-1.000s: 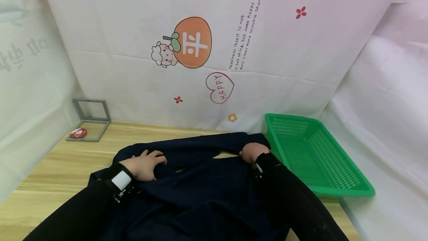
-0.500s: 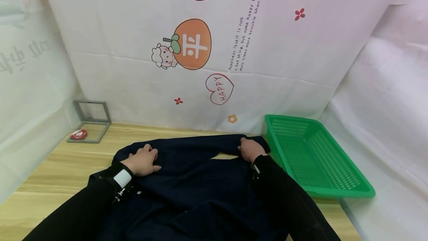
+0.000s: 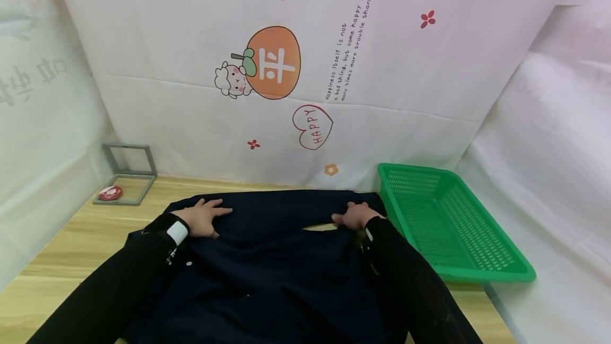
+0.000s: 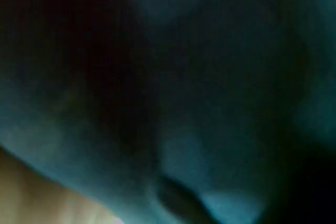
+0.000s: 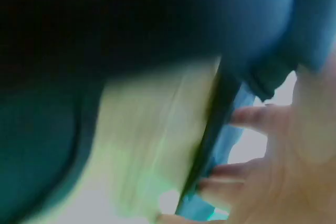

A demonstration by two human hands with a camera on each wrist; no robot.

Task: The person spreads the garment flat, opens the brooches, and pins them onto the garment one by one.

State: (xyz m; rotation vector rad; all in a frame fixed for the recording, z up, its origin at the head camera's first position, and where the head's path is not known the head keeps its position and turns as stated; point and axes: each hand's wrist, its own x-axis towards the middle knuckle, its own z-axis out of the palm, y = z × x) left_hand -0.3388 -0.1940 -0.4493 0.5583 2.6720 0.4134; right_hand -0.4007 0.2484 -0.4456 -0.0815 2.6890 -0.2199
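Observation:
A dark navy long-sleeved garment [image 3: 267, 275] lies spread over the wooden table, with a sleeve [image 3: 281, 209] laid across its far side. On the left end of that sleeve rests my left hand [image 3: 200, 218], fingers spread. My right hand [image 3: 354, 215] touches the sleeve near its right end, beside a narrow gap that shows the table. In the right wrist view, the fingers [image 5: 249, 116] lie fairly straight along the cloth's edge. Blurred dark cloth [image 4: 210, 77] fills most of the left wrist view, and that hand is hidden there.
A green perforated basket [image 3: 458, 227] stands at the right, close to the sleeve end. Far left is a grey hinged frame [image 3: 151, 175] with a red round piece [image 3: 111, 193] on it. A printed white sheet [image 3: 382, 132] hangs behind the wooden table [image 3: 62, 259].
My left hand has shifted slightly left along the sleeve and its fingers have spread. The right hand has turned a little, its fingers loosening on the cloth. The sleeve looks flatter and straighter.

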